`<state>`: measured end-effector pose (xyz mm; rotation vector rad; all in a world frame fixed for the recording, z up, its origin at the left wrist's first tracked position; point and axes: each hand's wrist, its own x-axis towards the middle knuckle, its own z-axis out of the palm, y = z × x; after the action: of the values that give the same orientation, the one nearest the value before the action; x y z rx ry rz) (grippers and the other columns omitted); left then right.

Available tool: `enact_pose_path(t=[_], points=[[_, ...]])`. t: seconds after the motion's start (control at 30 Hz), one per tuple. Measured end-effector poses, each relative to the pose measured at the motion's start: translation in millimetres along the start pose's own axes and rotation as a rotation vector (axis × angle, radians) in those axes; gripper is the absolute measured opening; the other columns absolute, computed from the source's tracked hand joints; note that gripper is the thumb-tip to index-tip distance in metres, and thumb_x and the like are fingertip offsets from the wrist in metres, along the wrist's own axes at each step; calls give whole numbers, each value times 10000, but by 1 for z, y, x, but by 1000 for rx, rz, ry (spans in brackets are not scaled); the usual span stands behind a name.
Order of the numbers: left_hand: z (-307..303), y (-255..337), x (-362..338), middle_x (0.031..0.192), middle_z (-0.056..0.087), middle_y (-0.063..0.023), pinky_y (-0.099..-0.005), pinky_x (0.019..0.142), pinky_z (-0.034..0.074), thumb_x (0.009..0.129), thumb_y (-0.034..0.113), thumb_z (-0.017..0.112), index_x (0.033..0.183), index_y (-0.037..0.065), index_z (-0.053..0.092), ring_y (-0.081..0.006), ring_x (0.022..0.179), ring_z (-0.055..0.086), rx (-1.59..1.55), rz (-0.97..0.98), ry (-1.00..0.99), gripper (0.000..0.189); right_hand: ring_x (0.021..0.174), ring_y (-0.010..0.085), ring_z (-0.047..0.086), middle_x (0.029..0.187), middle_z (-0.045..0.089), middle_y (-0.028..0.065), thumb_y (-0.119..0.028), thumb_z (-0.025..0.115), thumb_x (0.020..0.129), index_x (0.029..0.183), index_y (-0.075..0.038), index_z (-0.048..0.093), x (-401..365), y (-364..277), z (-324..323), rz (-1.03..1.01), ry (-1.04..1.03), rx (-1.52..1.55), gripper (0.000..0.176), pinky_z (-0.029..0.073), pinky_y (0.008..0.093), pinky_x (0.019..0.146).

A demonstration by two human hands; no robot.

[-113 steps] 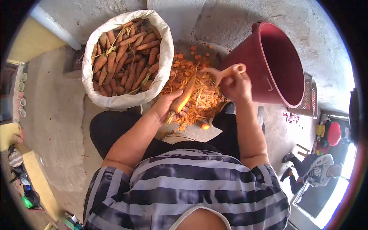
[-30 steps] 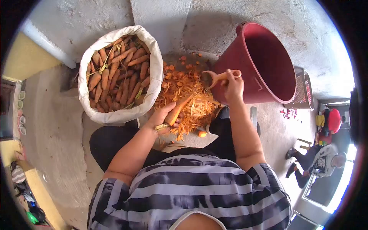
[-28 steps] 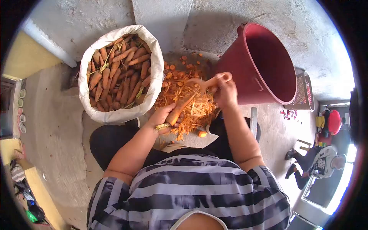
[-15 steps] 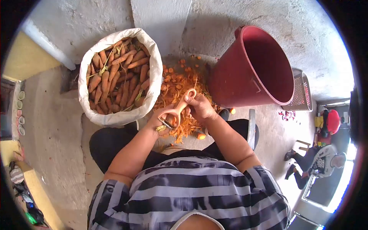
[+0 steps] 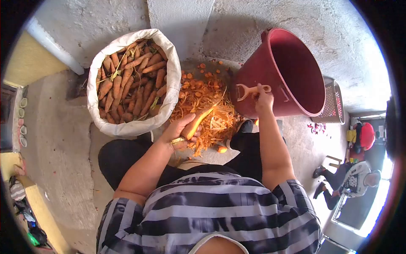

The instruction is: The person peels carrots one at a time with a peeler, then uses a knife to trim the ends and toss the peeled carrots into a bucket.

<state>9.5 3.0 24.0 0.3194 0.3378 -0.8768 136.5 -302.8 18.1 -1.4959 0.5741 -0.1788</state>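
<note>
In my left hand [image 5: 179,131] lies a carrot [image 5: 197,122], gripped at its thick end with the thin tip pointing up and to the right. A bright orange peeled strip shows along it, while the rest is browner. My right hand [image 5: 265,101] grips a pale orange peeler [image 5: 253,90] by its handle, beside the red bucket, with the blade end pointing left. Below the carrot spreads a heap of carrot peelings [image 5: 220,120] with cut rounds among them. A white sack [image 5: 94,91] full of unpeeled carrots [image 5: 127,82] stands left of the heap.
The large red bucket [image 5: 253,84] leans open to the right. Behind it is a perforated crate [image 5: 336,103]. A rough wall [image 5: 237,25] rises at the front. A person [image 5: 355,180] sits farther off at the right.
My right hand has swung right with the peeler, away from the carrot and over to the bucket's side. My left hand keeps the carrot, now seen with a peeled strip.
</note>
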Motion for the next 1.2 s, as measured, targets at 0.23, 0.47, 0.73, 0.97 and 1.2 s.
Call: enact_pose_path(t=[0.23, 0.47, 0.73, 0.97, 1.2], points=[[11, -6, 5, 711, 537, -57, -244, 454, 385, 835, 323, 541, 942, 61, 537, -140, 569, 506, 54, 125, 224, 283, 515, 126, 504, 709, 541, 54, -139, 546, 830, 868, -69, 480, -129, -24, 55, 174, -647, 237, 104, 419, 228, 467], [-6, -7, 8, 747, 513, -61, -237, 488, 392, 873, 281, 457, 1015, 42, 501, -132, 591, 488, 12, 21, -35, 281, 528, 121, 507, 743, 550, 58, -144, 542, 840, 879, -66, 480, -101, 15, 60, 263, -654, 277, 108, 419, 230, 455], [-3, 0, 6, 802, 471, -57, -220, 529, 374, 897, 345, 410, 1098, 58, 457, -129, 664, 441, 58, 49, 36, 353, 582, 143, 515, 746, 537, 45, -147, 584, 825, 859, -69, 504, -24, 4, -5, 60, 47, 294, 117, 457, 265, 514], [-15, -6, 13, 755, 533, -70, -246, 476, 414, 860, 275, 465, 961, 39, 527, -140, 618, 523, 280, 165, -21, 264, 516, 141, 524, 708, 548, 64, -142, 541, 840, 892, -54, 471, -148, -12, 67, 297, -829, 355, 124, 431, 242, 451], [-8, -9, 6, 774, 460, -30, -212, 544, 363, 915, 340, 372, 1120, 97, 464, -108, 656, 423, -6, -7, -95, 331, 534, 131, 490, 697, 536, 41, -123, 553, 827, 895, -41, 492, -61, 18, 45, 168, -403, 226, 123, 414, 256, 482]])
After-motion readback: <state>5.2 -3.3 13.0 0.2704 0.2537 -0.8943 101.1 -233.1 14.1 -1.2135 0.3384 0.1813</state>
